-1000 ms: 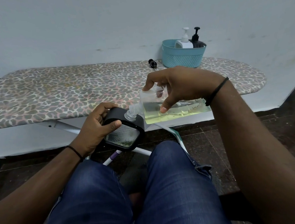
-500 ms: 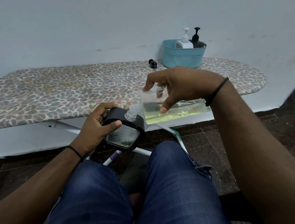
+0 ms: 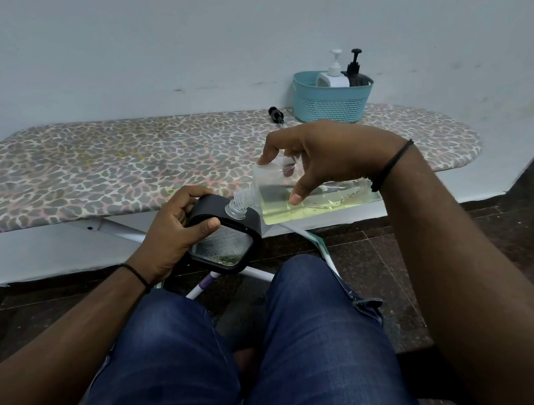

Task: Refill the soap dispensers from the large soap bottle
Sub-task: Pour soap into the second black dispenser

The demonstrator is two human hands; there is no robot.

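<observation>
your left hand (image 3: 168, 236) grips a black-framed soap dispenser (image 3: 221, 235) above your knees, fingers curled over its far edge, thumb pressed on the near rim. dispenser is tilted, its clear window facing up toward you, droplets and a little greenish liquid pooled at its low corner.

your right hand (image 3: 319, 155) holds the large soap bottle (image 3: 316, 194) from above, thumb on the near face, fingers curled over the top edge. bottle lies nearly on its side, threaded neck pointing left and down, its mouth at the dispenser's open neck (image 3: 234, 210); cannot tell whether the two touch. yellow soap sits along the bottle's lower side. both things are held in the air in front of the surface (image 3: 95, 172), an ironing board with a leopard-print cover.

at the far right of the surface stands a teal basket (image 3: 331, 106) with a white pump dispenser (image 3: 333, 75) and a black pump dispenser (image 3: 357, 71) upright inside. a loose black pump head (image 3: 275, 115) lies just left of the basket. black band on each wrist; blue jeans below.
</observation>
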